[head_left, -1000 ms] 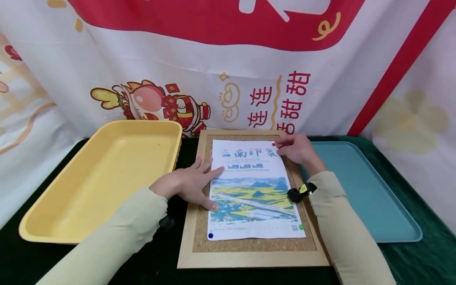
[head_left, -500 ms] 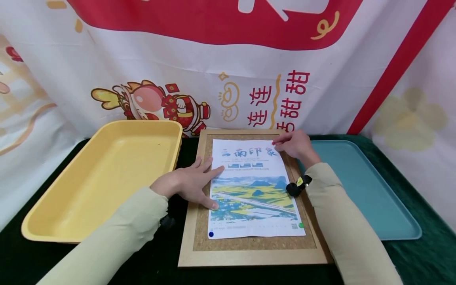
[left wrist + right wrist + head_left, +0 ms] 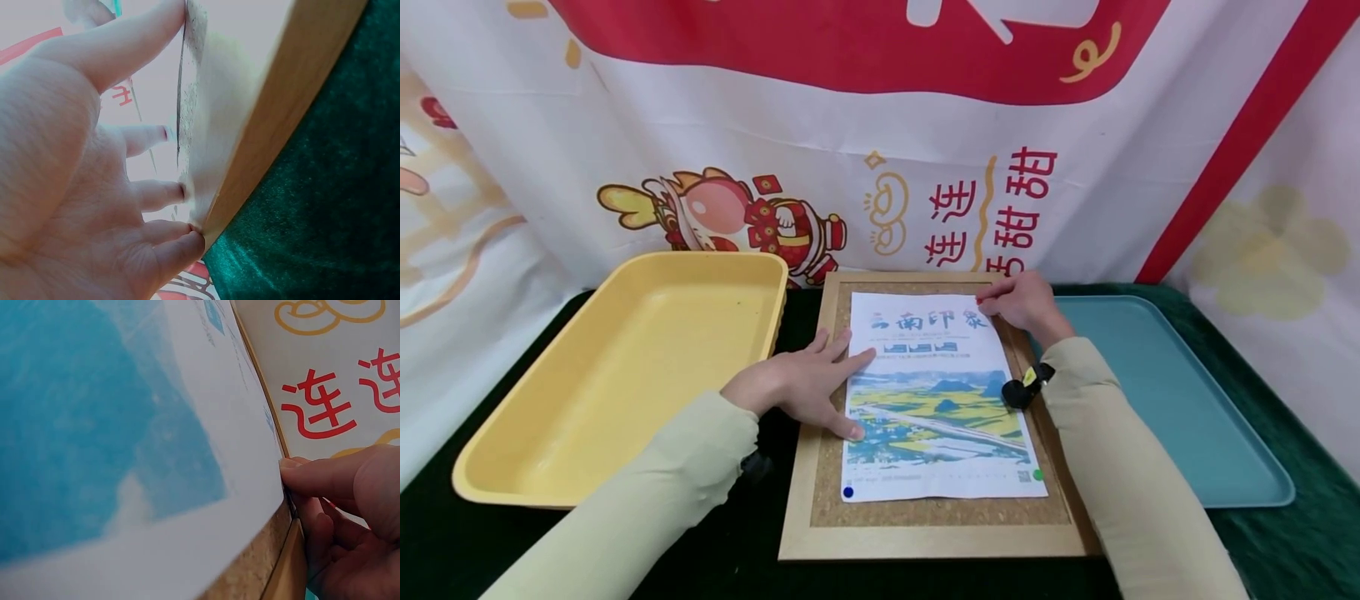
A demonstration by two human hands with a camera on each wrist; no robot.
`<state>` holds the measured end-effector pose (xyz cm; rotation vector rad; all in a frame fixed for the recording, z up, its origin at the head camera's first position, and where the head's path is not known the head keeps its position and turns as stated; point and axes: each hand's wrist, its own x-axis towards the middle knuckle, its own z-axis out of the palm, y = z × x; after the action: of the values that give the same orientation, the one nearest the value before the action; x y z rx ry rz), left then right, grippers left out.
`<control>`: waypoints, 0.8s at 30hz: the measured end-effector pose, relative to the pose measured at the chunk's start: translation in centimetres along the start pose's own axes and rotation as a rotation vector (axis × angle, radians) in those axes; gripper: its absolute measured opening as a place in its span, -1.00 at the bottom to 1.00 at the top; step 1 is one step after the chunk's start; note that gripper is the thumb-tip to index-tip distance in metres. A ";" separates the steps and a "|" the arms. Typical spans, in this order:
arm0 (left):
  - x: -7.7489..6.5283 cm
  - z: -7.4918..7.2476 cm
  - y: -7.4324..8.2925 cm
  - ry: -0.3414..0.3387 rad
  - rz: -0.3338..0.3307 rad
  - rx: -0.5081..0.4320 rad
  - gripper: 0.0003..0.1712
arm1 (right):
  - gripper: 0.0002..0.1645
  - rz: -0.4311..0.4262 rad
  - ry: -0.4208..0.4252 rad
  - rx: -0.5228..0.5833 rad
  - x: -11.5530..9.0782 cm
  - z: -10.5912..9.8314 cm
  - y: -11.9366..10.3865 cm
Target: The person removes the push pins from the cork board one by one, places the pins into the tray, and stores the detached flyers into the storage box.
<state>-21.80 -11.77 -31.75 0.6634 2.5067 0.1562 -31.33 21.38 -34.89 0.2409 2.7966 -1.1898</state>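
A printed poster [image 3: 940, 408] with a blue and yellow landscape lies on a wood-framed corkboard [image 3: 925, 543]. My left hand [image 3: 805, 385] is spread over the board's left side, thumb and index fingertip resting on the paper's left edge. At the poster's top right corner, my right hand [image 3: 1024, 305] pinches a red pushpin [image 3: 979, 302], mostly covered by the fingers. In the right wrist view, the thumb of that hand [image 3: 356, 512] meets the corner of the paper. A blue pushpin [image 3: 847, 492] sits in the bottom left corner and a green pushpin [image 3: 1038, 475] in the bottom right.
A deep yellow tray [image 3: 617, 392] stands left of the board, a flat blue-green tray [image 3: 1172, 400] to the right, partly behind the right arm. Dark green cloth [image 3: 730, 558] covers the table. A printed white and red banner [image 3: 820, 117] hangs right behind the board.
Over the last second my right hand has edged slightly back at the top right corner, its fingers still at the red pushpin. The left hand stays put on the paper and board.
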 end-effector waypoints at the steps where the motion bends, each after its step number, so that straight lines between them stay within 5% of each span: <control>1: 0.0 0.0 -0.1 -0.001 -0.003 0.000 0.30 | -0.69 -0.001 -0.001 0.001 0.0 0.1 -0.1; 24: 0.0 0.0 0.1 0.000 -0.009 -0.010 0.29 | -0.71 0.050 0.007 0.031 0.6 0.0 -0.3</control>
<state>-21.75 -11.74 -31.72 0.6485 2.5072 0.1659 -31.99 21.23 -34.77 0.3166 2.7626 -1.2239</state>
